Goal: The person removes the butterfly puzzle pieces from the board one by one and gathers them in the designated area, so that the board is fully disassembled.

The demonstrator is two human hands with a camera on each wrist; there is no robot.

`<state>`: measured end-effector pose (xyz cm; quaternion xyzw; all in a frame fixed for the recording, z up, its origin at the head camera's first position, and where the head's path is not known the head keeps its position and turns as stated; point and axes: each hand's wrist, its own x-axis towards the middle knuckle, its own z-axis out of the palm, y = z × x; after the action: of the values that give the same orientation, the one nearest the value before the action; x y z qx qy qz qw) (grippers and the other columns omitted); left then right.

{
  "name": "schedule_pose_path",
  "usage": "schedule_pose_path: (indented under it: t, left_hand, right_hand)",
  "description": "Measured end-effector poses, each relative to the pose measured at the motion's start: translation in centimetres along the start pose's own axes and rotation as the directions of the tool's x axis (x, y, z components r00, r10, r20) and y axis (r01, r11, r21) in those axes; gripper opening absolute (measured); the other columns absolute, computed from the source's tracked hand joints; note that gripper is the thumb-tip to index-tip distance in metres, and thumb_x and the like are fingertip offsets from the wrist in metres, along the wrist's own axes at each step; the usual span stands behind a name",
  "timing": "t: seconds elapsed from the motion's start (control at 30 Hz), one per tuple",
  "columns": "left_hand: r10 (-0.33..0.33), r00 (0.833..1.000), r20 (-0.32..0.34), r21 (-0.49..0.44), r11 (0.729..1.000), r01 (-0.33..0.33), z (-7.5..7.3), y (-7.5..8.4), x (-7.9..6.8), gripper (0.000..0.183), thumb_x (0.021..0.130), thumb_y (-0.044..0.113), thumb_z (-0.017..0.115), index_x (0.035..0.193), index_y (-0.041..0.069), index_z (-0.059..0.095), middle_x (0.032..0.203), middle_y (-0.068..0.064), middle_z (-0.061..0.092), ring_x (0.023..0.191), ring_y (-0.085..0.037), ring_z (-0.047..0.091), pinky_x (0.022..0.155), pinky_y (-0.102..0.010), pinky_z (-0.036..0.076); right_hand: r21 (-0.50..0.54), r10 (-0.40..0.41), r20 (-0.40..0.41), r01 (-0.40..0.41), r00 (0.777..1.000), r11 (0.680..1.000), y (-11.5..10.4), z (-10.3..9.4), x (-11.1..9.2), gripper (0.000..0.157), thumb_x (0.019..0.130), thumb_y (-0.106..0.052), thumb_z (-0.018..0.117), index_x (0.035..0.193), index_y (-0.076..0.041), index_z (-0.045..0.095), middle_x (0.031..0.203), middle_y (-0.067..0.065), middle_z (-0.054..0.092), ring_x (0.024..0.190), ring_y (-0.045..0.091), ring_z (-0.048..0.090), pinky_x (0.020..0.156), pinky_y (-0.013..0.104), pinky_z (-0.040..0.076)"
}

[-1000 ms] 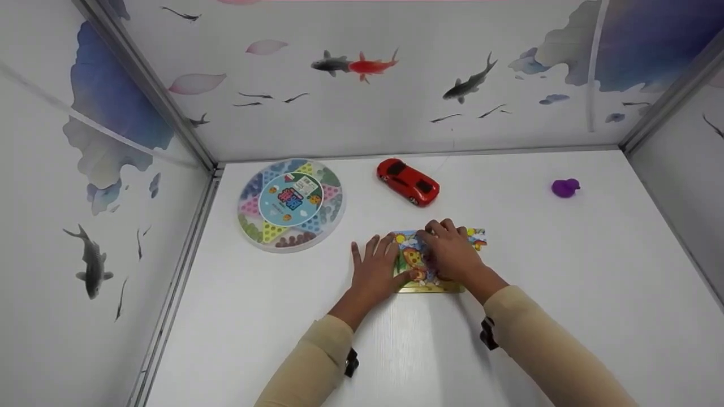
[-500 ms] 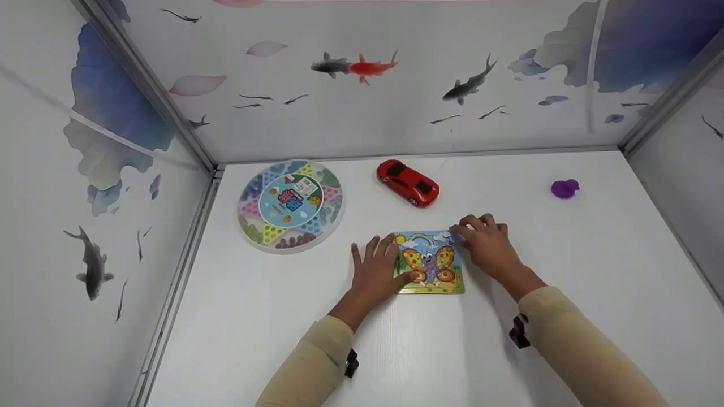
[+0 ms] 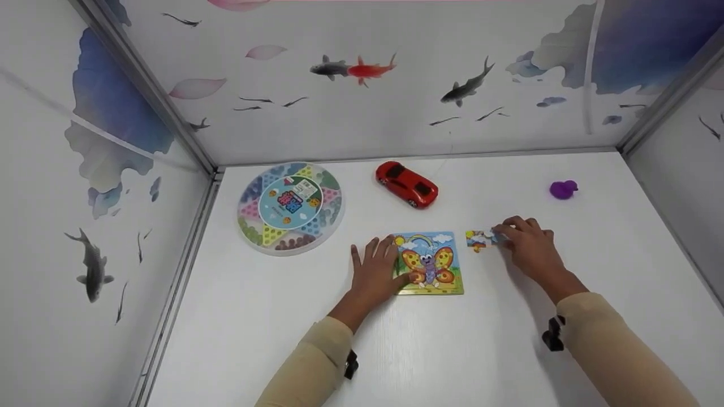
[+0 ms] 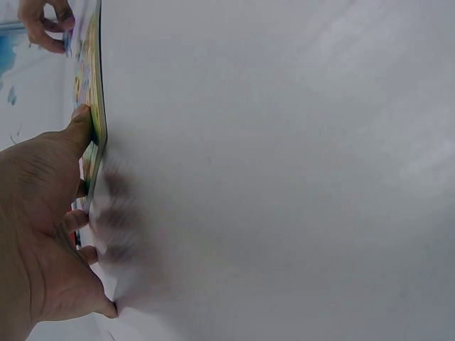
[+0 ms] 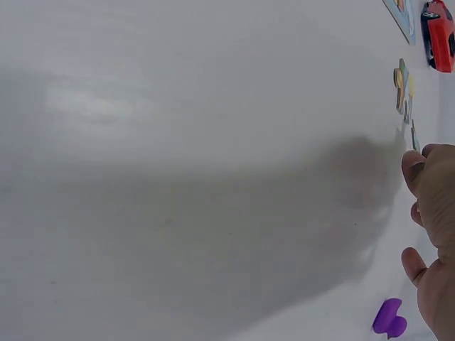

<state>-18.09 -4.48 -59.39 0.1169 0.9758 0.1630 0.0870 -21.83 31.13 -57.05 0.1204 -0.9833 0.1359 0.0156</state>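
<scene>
Puzzle (image 3: pixel 431 249) is being touched by the spread left hand (image 3: pixel 374 272); a small piece (image 3: pixel 497 235) is being pinched by the right hand (image 3: pixel 531 249).

Partly Covered, Partly Cropped

Cannot see in full the nine o'clock edge of the butterfly puzzle (image 3: pixel 432 263), under the left hand (image 3: pixel 375 268), nor the puzzle piece (image 3: pixel 498 235) in the right hand (image 3: pixel 534 249). Cannot read fine print on the round box (image 3: pixel 291 206), ten o'clock from the puzzle. Lose part of the red car (image 5: pixel 439 35) past the right wrist view's edge at two o'clock.
</scene>
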Motion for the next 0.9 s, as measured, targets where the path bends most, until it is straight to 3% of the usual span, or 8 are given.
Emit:
schedule_pose_path:
  t: [0.27,0.53,0.9]
  left_hand:
    - [0.004,1.000,0.009,-0.005,1.000,-0.004,-0.03,-0.04,-0.11,0.087,0.100,0.074,0.064,0.166,0.020,0.046,0.182,-0.001,0.033,0.170,-0.034,0.025,0.134,-0.078,0.012]
    - [0.020,1.000,-0.011,-0.013,1.000,-0.020,-0.20,-0.08,-0.14,0.088,0.099,0.076,0.064,0.163,0.017,0.049,0.180,-0.003,0.036,0.168,-0.034,0.029,0.133,-0.079,0.015]
    - [0.007,1.000,0.015,-0.013,1.000,-0.007,-0.16,-0.11,-0.02,0.087,0.100,0.076,0.061,0.165,0.020,0.047,0.181,-0.002,0.034,0.170,-0.034,0.026,0.134,-0.078,0.013]
  right_hand:
    - [0.009,0.010,0.024,-0.010,1.000,1.000,0.77,0.42,-0.46,0.039,0.105,0.000,0.068,0.143,-0.007,0.070,0.145,0.020,0.064,0.135,0.047,0.055,0.103,0.080,0.048]
    - [0.029,-0.011,0.022,0.010,1.000,1.000,0.58,0.62,-0.30,0.038,0.104,0.000,0.070,0.141,-0.008,0.072,0.144,0.021,0.063,0.135,0.047,0.057,0.101,0.078,0.049]
    - [0.061,-0.006,0.063,0.002,0.998,0.998,-0.03,0.67,-0.05,0.039,0.105,0.000,0.070,0.142,-0.008,0.073,0.145,0.022,0.063,0.136,0.047,0.055,0.104,0.079,0.048]
